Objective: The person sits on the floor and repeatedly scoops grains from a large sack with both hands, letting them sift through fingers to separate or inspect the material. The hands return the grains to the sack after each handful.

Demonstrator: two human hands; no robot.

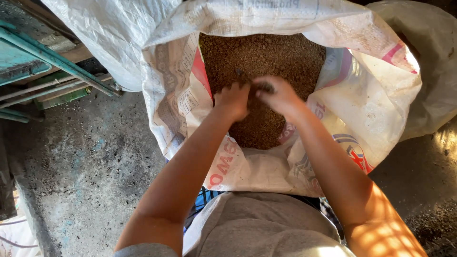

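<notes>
Both of your hands are down inside the open mouth of the sack, close together and just above the brown grain. Your left hand (232, 99) is curled into a loose fist with the fingers tucked under, so you cannot tell from this view whether anything sits inside it. Your right hand (277, 93) is pinched narrow, thumb and fingers drawn together around a small dark piece (266, 87) held just over the grain; its exact kind is too small to make out. The two hands are almost touching, knuckles side by side.

Nearest to you is your own lap, covered in grey cloth (259, 223), with a strip of blue checked fabric (202, 197) showing at its upper left edge. Your forearms run up from there, the right one dappled with sunlight.

Past your lap the white woven sack (176, 102) stands open, its rim rolled down so the printed inside faces out in red and blue. It is filled with fine brown grain (264, 54), and another tiny dark bit (239, 72) lies on the surface just beyond your left hand.

To the left of the sack lies a stained concrete floor (85, 162). Farther off on that side sits a teal metal frame (45, 59) with slanted bars. Behind the sack at the far right rests a second pale sack (435, 62), partly in shadow.
</notes>
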